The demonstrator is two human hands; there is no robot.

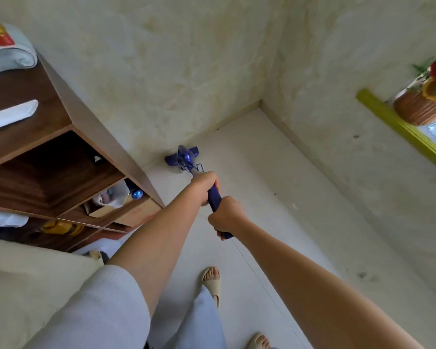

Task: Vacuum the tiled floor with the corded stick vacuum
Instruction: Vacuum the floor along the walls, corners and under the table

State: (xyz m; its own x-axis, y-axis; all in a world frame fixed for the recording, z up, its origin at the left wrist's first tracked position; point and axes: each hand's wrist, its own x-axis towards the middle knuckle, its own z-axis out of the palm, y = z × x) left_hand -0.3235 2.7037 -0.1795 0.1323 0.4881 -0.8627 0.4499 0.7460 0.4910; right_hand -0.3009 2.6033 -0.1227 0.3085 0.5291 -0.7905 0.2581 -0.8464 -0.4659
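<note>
Hands hold the blue stick vacuum [186,159] — the left hand [204,187] wraps the handle higher up toward the vacuum's head, the right hand [225,217] squeezes the handle's end. The vacuum's head sits on the pale floor [262,197], right by the wall [174,71], just beside the brown shelf [61,152]. Two feet in sandals stand well behind the vacuum.

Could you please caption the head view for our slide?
Both hands, left hand ahead of right hand, grip the blue stick vacuum at the wall beside the wooden shelf.
</note>
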